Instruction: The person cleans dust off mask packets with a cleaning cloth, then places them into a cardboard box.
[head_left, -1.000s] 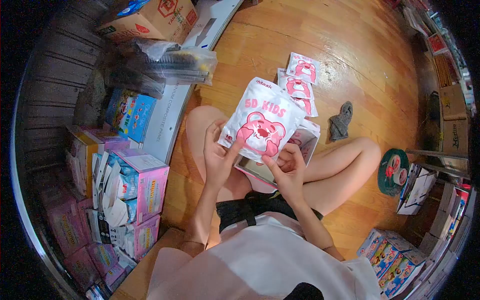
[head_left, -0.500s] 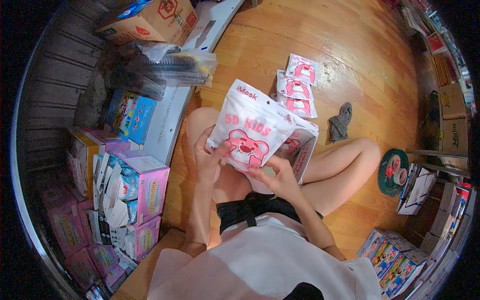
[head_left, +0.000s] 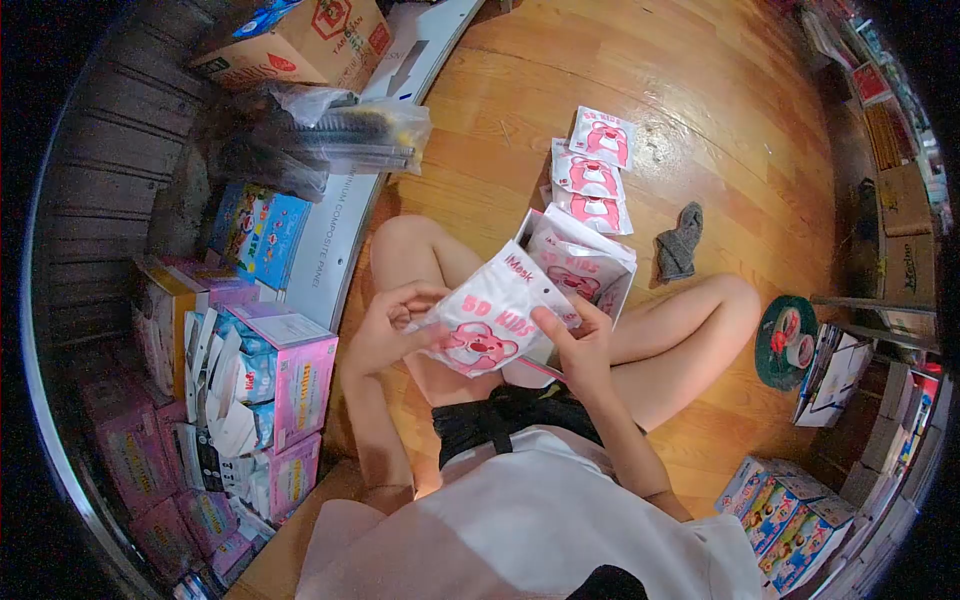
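A white mask packet [head_left: 492,312] with pink "5D KIDS" lettering and a pink bear is tilted above my lap. At its right edge, my right hand [head_left: 582,345] pinches it, thumb on the front. My left hand [head_left: 392,318] is closed at the packet's left edge, fingers curled and partly behind it. Just beyond the packet, an open white box [head_left: 622,290] between my legs holds more such packets [head_left: 572,270]; the held packet hides part of it. Further out on the floor, several matching packets [head_left: 597,178] lie overlapping in a row.
A grey sock [head_left: 680,243] lies on the wooden floor [head_left: 500,120]. Rolls of tape [head_left: 787,343] are by my right knee. Pink boxes [head_left: 303,385] are stacked at left, near a plastic-wrapped bundle [head_left: 350,137] and a cardboard carton [head_left: 300,45]. Shelves line the right side.
The packet has come down and tilted flatter, uncovering more of the box. My right hand has moved up its right edge; my left hand has shifted slightly left.
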